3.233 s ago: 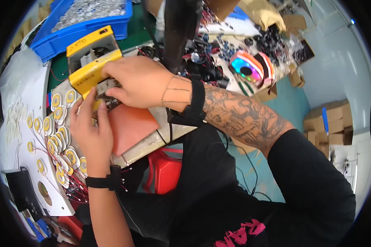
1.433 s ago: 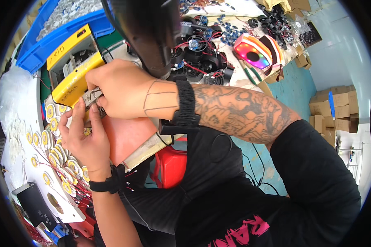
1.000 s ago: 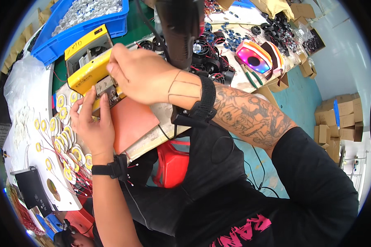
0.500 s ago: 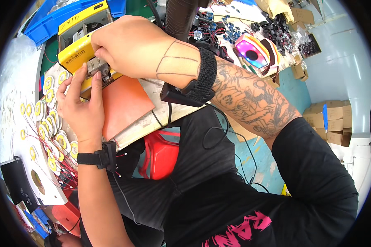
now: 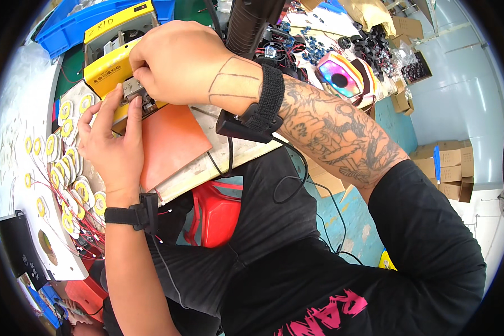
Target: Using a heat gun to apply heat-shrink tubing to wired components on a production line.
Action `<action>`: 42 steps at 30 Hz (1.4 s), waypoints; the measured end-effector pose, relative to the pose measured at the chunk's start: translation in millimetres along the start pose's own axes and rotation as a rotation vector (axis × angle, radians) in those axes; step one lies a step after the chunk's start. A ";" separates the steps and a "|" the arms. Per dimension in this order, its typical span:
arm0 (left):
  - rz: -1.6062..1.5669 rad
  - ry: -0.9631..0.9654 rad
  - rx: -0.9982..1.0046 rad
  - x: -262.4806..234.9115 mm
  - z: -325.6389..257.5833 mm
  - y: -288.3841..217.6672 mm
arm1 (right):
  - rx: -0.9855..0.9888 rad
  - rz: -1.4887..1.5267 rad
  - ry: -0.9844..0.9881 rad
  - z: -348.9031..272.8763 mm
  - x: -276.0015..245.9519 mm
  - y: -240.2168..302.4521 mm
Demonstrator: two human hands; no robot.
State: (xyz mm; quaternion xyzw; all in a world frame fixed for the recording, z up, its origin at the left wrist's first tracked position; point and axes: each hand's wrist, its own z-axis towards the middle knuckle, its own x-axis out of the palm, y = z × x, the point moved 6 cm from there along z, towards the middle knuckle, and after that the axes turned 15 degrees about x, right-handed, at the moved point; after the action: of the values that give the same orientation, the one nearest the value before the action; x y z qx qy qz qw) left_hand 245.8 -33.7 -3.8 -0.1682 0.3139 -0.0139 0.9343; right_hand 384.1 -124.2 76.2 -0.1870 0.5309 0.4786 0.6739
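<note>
A yellow bench machine stands at the upper left, with a small metal block on its near side. Just below that block is my left hand. Its fingers are stretched and spread, the index fingertip and thumb tip close to the block's two sides; whether they touch it I cannot tell. Over the machine's front reaches my right hand, its fingers curled and closed. What they hold, if anything, is hidden beneath the hand. An orange mat lies on the bench below the machine.
Several white discs with yellow rings and red wires lie left of my left hand. A blue bin sits behind the machine. A dark post rises beyond my right wrist, near a lit colourful speaker. A red stool stands below the bench.
The whole view has shifted slightly, with the machine a little further right in it. Both hands keep nearly the same pose at the metal block.
</note>
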 end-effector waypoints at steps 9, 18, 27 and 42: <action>0.008 0.024 -0.020 4.1 -2.2 1.6 | 0.025 -0.022 0.047 -0.5 -2.1 1.4; 0.027 0.033 -0.003 3.3 -3.0 1.1 | 0.063 -0.096 0.084 7.3 -3.9 32.7; 0.027 0.048 -0.038 2.6 -1.0 -1.6 | -0.261 -0.219 0.179 12.2 -8.1 15.6; 0.024 0.019 -0.017 2.2 -2.9 0.2 | -0.130 -0.185 0.111 17.7 -4.1 26.1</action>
State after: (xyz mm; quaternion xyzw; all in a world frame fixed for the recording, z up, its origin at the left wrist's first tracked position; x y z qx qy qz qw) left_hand 245.9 -34.7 -7.3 -0.1721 0.3247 -0.0015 0.9300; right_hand 371.6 -100.3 93.0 -0.3046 0.5158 0.4368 0.6711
